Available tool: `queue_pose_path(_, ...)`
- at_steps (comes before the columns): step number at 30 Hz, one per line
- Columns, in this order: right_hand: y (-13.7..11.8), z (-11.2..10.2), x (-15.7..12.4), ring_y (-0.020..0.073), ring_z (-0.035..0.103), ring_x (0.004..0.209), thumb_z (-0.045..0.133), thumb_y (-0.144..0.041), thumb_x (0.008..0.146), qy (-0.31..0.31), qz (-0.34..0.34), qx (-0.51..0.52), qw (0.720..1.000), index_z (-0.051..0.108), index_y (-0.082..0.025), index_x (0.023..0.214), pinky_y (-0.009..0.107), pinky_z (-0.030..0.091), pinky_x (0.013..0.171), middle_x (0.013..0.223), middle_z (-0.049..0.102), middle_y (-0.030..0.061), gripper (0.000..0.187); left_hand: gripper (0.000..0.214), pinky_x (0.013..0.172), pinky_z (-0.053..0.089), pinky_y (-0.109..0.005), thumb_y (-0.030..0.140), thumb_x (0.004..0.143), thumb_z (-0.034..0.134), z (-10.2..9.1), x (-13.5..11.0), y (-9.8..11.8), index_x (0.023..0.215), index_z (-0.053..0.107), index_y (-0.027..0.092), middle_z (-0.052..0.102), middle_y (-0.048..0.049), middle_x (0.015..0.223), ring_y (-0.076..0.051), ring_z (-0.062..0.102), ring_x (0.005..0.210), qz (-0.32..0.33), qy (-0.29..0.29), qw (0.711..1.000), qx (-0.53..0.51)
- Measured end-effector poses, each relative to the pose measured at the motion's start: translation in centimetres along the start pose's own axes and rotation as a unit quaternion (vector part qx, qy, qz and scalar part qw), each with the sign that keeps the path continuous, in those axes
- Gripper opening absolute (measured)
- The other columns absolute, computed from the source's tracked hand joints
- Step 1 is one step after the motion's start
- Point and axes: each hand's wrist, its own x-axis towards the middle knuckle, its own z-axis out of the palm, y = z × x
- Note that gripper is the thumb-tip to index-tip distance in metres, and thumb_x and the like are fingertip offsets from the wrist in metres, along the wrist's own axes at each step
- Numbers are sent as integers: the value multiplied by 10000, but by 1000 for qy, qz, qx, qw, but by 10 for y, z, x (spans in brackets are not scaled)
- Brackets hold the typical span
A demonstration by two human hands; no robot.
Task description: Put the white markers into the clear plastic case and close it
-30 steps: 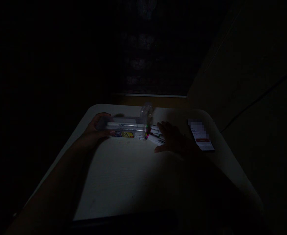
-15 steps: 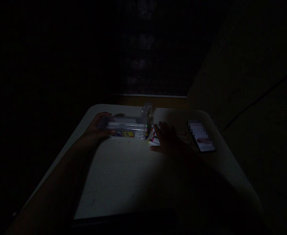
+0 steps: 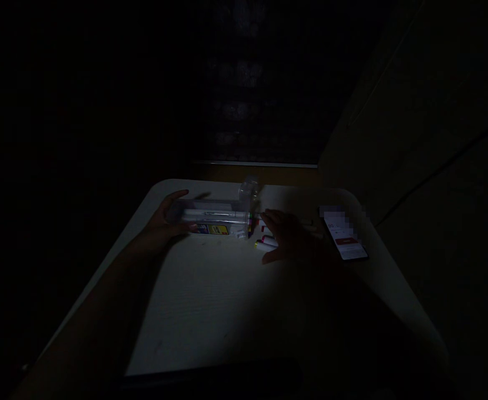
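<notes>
The scene is very dark. A clear plastic marker case (image 3: 212, 218) lies on its side on a white table (image 3: 210, 300), with white markers inside and a yellow label on its front. My left hand (image 3: 164, 225) grips the case's left end. Its open lid (image 3: 248, 191) stands up at the right end. Several loose markers (image 3: 266, 240) with coloured caps lie just outside the opening. My right hand (image 3: 287, 236) rests over them, fingers stretched toward the case mouth and touching the markers.
A lit phone (image 3: 343, 236) lies on the table to the right of my right hand, near the table's right edge. A dark wall and a pale strip (image 3: 256, 164) run behind the table. Everything beyond is in darkness.
My right hand slid left toward the case mouth, then drew slightly back right, and the loose markers under it shifted. My left hand kept hold of the case.
</notes>
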Motion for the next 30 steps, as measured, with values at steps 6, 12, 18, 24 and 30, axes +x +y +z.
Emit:
queue_pose_path(6,-18,-21,0,324,399,1343,730,-469,722,20,62,113,991,266,-99,1479,453,359,1063,1472,405,207,961,853,916,525,-381,295,494,867,-3,4,-3,1258,489,262,594,-89,1279,-276,589,1124,4,-52,997,60)
queue_pose_path(12,-37,-14,9,196,579,1046,510,-260,912,54,4,116,992,585,-133,1167,321,463,883,1166,608,116,295,748,884,531,-356,324,453,866,-3,7,-2,1118,535,241,624,-65,1169,-275,607,1083,-4,-36,994,102)
queue_pose_path(18,-39,-3,15,215,584,994,602,-339,879,45,10,21,999,613,-133,1133,313,461,834,1069,617,111,327,715,806,552,-314,327,451,855,-4,9,-3,1085,537,228,638,-67,1121,-267,625,1032,12,-37,993,115)
queue_pose_path(24,-38,-7,19,228,621,967,619,-273,866,38,28,-3,999,636,-156,1094,324,437,823,1036,675,99,257,708,787,551,-309,318,446,862,-3,8,-3,1067,537,222,646,-67,1080,-257,632,992,13,-40,993,107)
queue_pose_path(30,-34,-15,16,225,625,1007,599,-266,871,29,34,-2,999,661,-173,1081,342,402,898,1045,709,80,237,734,811,548,-319,337,457,856,-6,10,-9,1103,529,222,639,-71,1108,-270,628,1033,14,-36,993,113)
